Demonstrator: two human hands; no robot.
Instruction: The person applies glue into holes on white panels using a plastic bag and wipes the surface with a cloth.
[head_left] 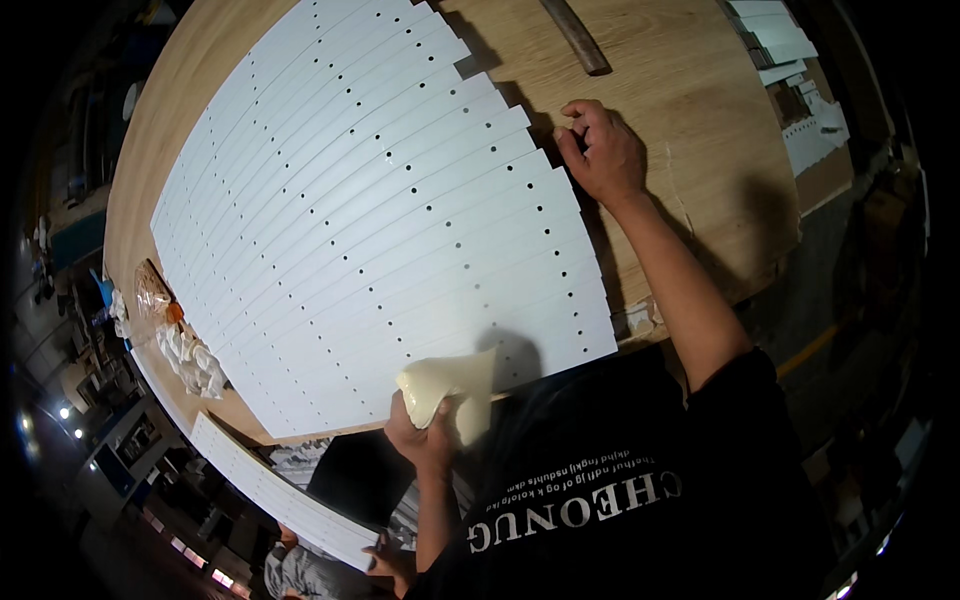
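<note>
Many long white slats point(350, 200) with small dark holes lie side by side across the wooden table, their right ends stepped. My left hand point(425, 440) is closed around a bunched pale yellow cloth point(470, 395) at the near edge of the slats. The cloth's upper part lies over the nearest slats. To the right of the slat ends, my right hand point(605, 155) is by the bare wood with its fingers loosely curled. A gap shows between thumb and forefinger, and no object is visible in it.
A dark rod point(578, 38) lies at the far side of the wooden table point(690, 100). White pieces point(790, 60) are piled at far right. Crumpled white material point(190, 360) sits by the left edge. At lower left, another person's hand point(385, 560) holds a white slat point(280, 490).
</note>
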